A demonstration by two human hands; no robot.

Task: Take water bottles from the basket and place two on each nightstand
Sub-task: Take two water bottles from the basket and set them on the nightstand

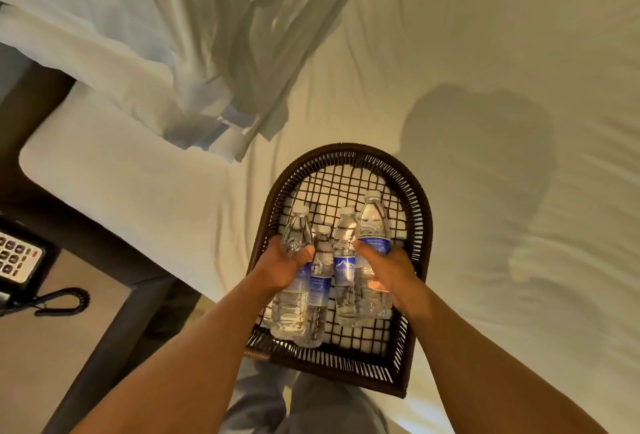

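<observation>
Landmark: dark wicker basket (pixel 412 225), sitting on the bed (pixel 485 35) at its near edge, flat end toward the person, rounded end away.

Four clear water bottles with blue labels, all over the basket's near half, caps pointing at the rounded end:
- left hand (pixel 280 269) grip clenched round the leftmost bottle (pixel 294 281), thumb across its upper body. Bottle looks raised off the mesh floor.
- right hand (pixel 391 274) grip clenched round the rightmost bottle (pixel 374 225), thumb on the label, cap end sticking out furthest toward the rounded rim.
- two middle bottles (pixel 320 281) (pixel 344 260) lie between the held ones, side by side, nobody gripping them.

Left of the basket, past the bed's corner: dark-edged nightstand (pixel 69 329). Its table top carries a phone (pixel 17 257) with keypad and coiled cord. No bottles on it.

Beyond the basket: rumpled sheet (pixel 207 52) heaped on the bed. Person's shadow (pixel 485 142) falls on the bed, right of the rounded end.
</observation>
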